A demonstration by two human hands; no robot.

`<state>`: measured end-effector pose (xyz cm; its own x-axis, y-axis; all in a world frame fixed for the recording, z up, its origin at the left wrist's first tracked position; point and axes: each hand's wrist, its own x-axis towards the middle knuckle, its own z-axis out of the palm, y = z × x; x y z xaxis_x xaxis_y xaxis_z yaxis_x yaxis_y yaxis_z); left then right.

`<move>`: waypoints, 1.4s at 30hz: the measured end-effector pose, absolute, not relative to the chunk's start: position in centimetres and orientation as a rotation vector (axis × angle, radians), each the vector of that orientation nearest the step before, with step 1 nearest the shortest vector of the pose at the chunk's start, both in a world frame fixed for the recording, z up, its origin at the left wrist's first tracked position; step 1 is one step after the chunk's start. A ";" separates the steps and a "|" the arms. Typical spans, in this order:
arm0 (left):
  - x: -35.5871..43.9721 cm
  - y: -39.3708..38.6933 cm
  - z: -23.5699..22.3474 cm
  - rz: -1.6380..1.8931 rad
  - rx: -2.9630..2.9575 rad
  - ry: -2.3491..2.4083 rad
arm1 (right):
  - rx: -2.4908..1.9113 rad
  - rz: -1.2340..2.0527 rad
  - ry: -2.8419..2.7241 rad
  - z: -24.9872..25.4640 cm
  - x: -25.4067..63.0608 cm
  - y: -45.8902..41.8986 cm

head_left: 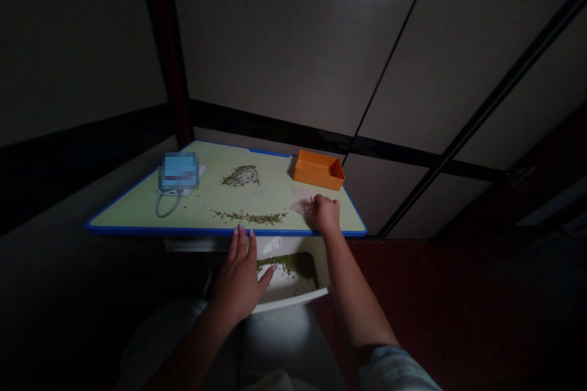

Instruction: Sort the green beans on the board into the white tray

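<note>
My left hand (pixel 241 284) is open with its fingers apart. Its fingertips rest at the blue front edge of the pale green tabletop (pixel 137 211), and its thumb reaches over the white drawer (pixel 293 300) below. Closed fingers on my right hand (pixel 326 214) touch the tabletop near its right front; whatever they pinch is hidden. Beside those fingers lies a faint pinkish patch (pixel 301 206), too blurred to name. A loose line of small green grains (pixel 259 218) runs along the front. Farther back sits a mixed heap of green and pale grains (pixel 243 176).
An orange open box (pixel 318 170) stands at the back right of the tabletop. At the left is a device (pixel 178 172) with a blurred-out screen and a grey cable (pixel 159 204). The pulled-out drawer holds many green grains (pixel 298 264). Cabinet panels (pixel 284 43) rise behind.
</note>
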<state>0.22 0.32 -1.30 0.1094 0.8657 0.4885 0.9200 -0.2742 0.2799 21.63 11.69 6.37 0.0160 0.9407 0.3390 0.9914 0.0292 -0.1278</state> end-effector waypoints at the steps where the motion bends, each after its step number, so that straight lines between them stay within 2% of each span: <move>1: 0.2 0.3 -1.3 -0.891 -2.272 -1.828 | -1.897 -0.198 -2.047 6.4 21.5 11.5; 6: 0.2 0.3 -1.3 -0.878 -2.274 -1.821 | -1.701 -0.179 -2.272 6.4 20.6 10.7; 24: 0.1 0.4 -1.4 -0.894 -2.266 -1.807 | -2.106 -0.306 -1.960 6.4 20.9 11.3; 32: 0.2 0.4 -1.4 -0.911 -2.273 -1.812 | -1.917 -0.244 -2.105 6.2 20.8 11.2; 42: 0.2 0.4 -1.4 -0.898 -2.262 -1.829 | -1.913 -0.272 -2.149 6.5 19.9 11.4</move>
<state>0.23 0.38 -1.45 0.1063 0.8619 0.4958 0.9194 -0.2751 0.2811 19.91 11.40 6.47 -0.1060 0.9457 0.3073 0.9924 0.1199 -0.0267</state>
